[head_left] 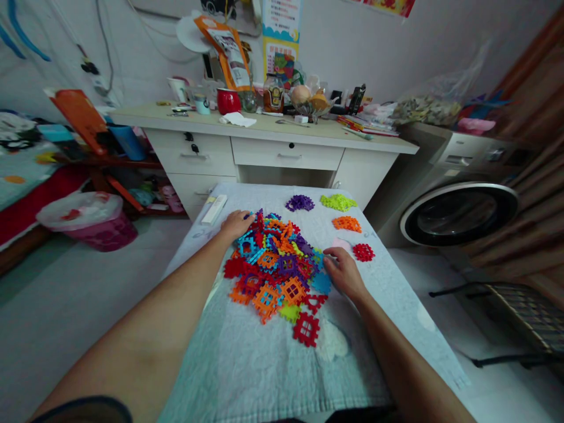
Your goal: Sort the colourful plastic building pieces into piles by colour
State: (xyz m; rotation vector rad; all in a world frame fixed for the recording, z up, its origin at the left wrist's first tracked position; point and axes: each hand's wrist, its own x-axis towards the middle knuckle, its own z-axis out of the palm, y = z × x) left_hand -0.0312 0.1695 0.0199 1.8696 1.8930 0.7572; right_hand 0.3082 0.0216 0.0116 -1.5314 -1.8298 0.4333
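Observation:
A heap of interlocking plastic building pieces (268,258) in red, orange, blue, purple and lime lies on the cloth-covered table. Many are square window frames with notched edges. At the heap's far left edge, my left hand (237,225) rests open, its fingertips against the pieces and partly hidden. My right hand (346,271) is at the right edge, open, with its fingers beside a light blue piece (321,282). Nearest me lies a red window piece (306,329). Apart from the heap are groups of purple pieces (300,202), lime pieces (338,202), orange pieces (346,224) and red pieces (363,252).
A white box-like strip (214,210) lies at the table's far left corner. Behind stands a white desk (189,124) bearing jars, a red cup (228,101) and bags. A washing machine (458,200) is on the right; a pink bin (101,232) stands left.

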